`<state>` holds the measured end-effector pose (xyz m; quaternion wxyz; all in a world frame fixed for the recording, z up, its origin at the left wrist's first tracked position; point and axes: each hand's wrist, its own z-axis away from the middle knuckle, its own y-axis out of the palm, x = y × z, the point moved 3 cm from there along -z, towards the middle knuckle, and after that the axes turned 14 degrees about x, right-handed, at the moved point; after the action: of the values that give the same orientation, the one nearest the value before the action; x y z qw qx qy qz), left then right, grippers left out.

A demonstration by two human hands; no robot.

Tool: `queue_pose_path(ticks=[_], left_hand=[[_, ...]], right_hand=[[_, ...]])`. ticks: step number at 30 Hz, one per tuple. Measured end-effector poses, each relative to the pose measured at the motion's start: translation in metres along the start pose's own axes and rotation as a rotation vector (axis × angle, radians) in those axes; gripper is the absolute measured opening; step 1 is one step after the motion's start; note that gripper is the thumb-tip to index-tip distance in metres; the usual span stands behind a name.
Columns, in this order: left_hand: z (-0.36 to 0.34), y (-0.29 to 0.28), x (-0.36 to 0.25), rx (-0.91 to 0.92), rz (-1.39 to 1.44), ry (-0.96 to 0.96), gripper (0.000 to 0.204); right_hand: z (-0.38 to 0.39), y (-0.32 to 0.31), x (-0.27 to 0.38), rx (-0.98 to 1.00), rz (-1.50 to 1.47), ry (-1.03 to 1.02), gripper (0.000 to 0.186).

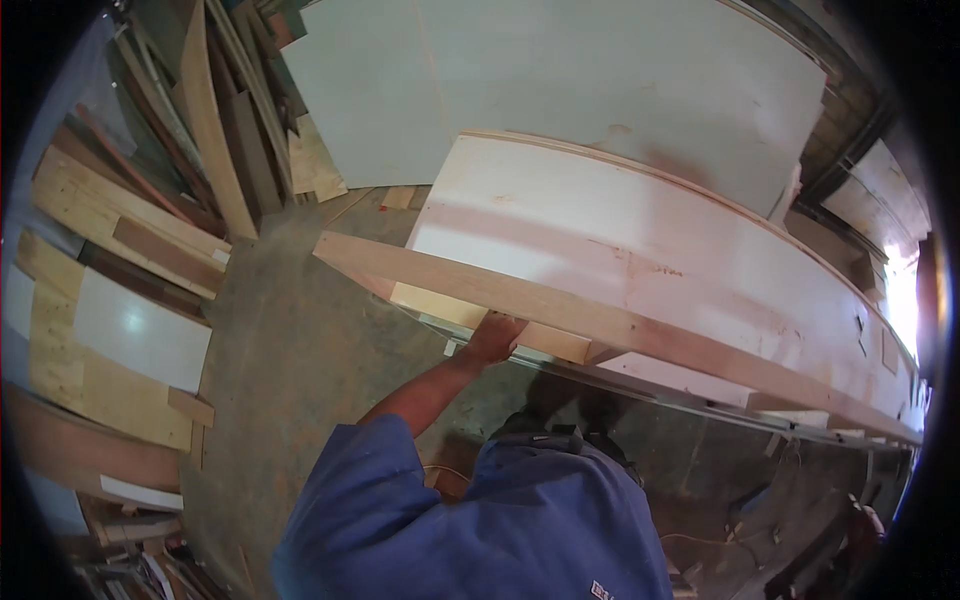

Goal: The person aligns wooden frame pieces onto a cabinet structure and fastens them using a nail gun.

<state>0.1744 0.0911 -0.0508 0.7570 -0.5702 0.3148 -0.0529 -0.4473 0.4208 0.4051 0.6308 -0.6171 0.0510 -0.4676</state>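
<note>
A long pale wooden board [430,276] runs across in front of me, with short crosspieces and lighter panels beneath it. My left hand [495,338] reaches up from the lower left, its fingers closed on the board near its left part. Right behind the board is a long white panel [540,210], with pinkish-brown marks and a narrow wooden strip along its far edge. My right hand is not in view.
Large grey-white sheets [560,80] stand at the back. Stacked plywood offcuts [120,360] and leaning strips [215,120] line the left side. The concrete floor [250,380] shows below; an orange cord [690,543] lies at lower right, near dark items beneath the long board.
</note>
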Motion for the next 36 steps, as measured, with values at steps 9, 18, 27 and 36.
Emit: queue_pose_path(ticks=[9, 18, 27, 36], left_hand=[[0.005, -0.017, -0.015, -0.07, -0.297, 0.042, 0.041], [-0.011, -0.021, 0.006, 0.16, -0.218, -0.128, 0.048], [0.025, -0.032, -0.016, -0.002, -0.314, -0.109, 0.044], [0.008, -0.036, 0.031, 0.367, 0.073, -0.225, 0.051]], right_hand=[[0.083, 0.061, -0.026, 0.103, -0.137, -0.005, 0.022], [0.095, 0.103, -0.056, 0.48, -0.351, 0.008, 0.026], [0.063, 0.141, -0.109, 0.521, -0.357, 0.01, 0.048], [0.022, 0.169, -0.114, 0.624, -0.421, 0.061, 0.053]])
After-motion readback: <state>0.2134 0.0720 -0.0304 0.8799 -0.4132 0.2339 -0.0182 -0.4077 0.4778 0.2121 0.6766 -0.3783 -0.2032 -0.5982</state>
